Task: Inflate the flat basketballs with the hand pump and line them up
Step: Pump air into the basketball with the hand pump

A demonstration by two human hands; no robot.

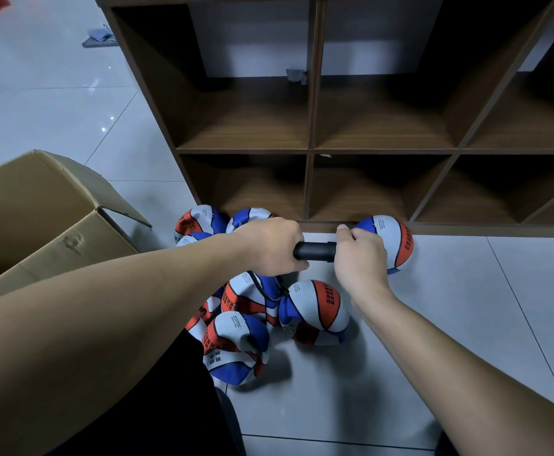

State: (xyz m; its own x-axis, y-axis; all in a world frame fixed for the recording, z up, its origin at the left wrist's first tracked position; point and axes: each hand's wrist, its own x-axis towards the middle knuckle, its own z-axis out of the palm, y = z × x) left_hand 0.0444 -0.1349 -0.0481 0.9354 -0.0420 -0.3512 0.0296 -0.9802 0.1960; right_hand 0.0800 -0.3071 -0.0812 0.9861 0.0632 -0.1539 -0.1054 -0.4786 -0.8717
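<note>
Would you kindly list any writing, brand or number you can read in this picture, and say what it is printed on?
Nothing can be read for certain.
Round ball by the shelf: small dark print on white, dark characters on orange, all too blurred.
Flat balls in the pile: characters on orange and white panels, too blurred.
Pump, cardboard box: no text visible.

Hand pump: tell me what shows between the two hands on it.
In the head view, only the hand pump's black barrel spans the gap between the left hand and the right hand; each hand is closed around one end of it.
</note>
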